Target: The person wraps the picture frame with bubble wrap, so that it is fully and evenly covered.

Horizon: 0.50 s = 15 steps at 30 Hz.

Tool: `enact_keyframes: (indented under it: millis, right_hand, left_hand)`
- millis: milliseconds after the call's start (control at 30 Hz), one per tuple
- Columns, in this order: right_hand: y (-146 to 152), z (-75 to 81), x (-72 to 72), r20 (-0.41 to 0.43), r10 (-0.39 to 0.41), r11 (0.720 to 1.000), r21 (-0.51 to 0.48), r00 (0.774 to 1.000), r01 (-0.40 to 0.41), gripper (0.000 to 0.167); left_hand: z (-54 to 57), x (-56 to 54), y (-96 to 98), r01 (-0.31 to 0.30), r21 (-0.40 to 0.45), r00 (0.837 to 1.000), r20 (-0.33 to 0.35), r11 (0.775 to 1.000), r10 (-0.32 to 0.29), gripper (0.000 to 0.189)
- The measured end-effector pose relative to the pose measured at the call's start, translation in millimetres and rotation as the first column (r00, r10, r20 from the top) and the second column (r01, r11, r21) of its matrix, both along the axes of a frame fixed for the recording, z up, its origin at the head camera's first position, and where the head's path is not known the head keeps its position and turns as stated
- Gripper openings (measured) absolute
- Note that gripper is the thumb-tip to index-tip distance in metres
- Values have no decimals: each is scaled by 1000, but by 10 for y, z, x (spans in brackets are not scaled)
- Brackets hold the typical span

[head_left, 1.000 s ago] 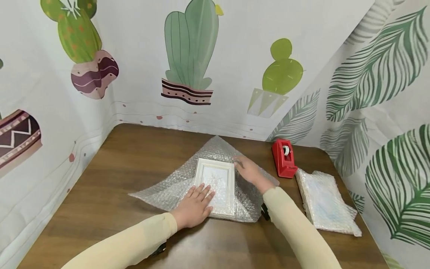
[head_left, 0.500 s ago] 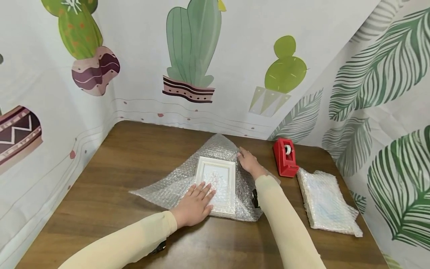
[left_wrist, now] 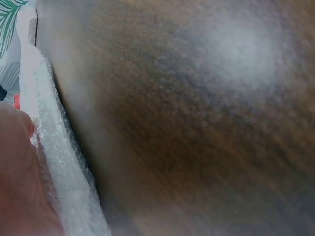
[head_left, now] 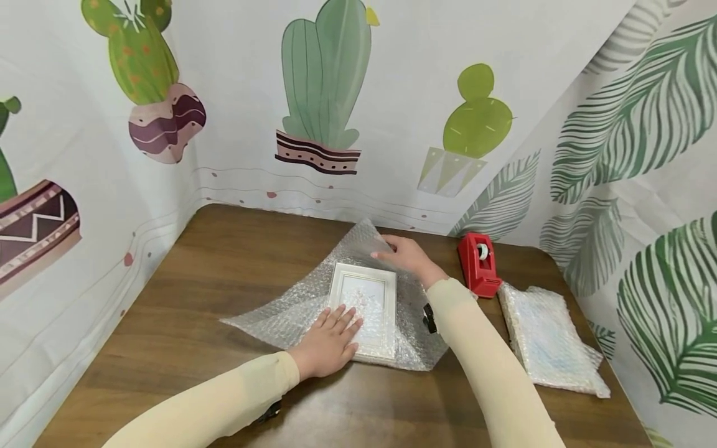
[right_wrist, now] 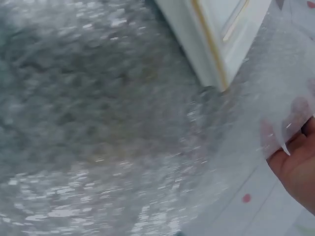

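A white picture frame (head_left: 363, 271) lies face up on a sheet of bubble wrap (head_left: 274, 320) on the wooden table. My left hand (head_left: 327, 341) rests flat over the frame's lower left part, fingers spread, where bubble wrap is folded over it. Beyond the frame's upper right corner, my right hand (head_left: 406, 255) pinches the far right edge of the bubble wrap and holds it lifted. In the right wrist view, the fingers (right_wrist: 300, 157) show through the clear sheet, beside the frame's corner. The left wrist view shows the wrapped edge (left_wrist: 64, 162) beside the left hand.
A red tape dispenser (head_left: 479, 267) stands at the back right of the table (head_left: 224, 261). In front of it, near the right edge, lies a flat bubble-wrapped package (head_left: 551, 339). A patterned cloth (head_left: 392, 112) hangs behind the table.
My right hand has moved from beside the frame's upper right corner to the wrap's far edge and lifted it. The left hand stays on the frame.
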State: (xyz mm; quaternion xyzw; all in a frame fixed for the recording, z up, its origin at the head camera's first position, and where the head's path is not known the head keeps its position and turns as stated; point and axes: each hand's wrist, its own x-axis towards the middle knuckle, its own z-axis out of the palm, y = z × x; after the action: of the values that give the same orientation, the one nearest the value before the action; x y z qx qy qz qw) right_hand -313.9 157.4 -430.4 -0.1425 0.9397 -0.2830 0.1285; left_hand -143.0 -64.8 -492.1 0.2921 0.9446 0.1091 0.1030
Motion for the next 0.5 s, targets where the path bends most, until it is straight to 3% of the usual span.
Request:
enact_keyframes:
  millis: [100, 200, 500]
  right_hand:
    - [-88, 47, -11, 8, 38, 999, 15, 999, -38, 59]
    - [-153, 68, -30, 8, 57, 998, 21, 998, -57, 52]
    - [-141, 117, 31, 44, -21, 998, -64, 999, 24, 49]
  left_hand:
    - [-55, -6, 12, 7, -3, 1000, -18, 1000, -7, 56]
    - [-35, 7, 17, 9, -2, 1000, -16, 1000, -9, 56]
    - [98, 47, 11, -9, -16, 1000, 3, 1000, 9, 54]
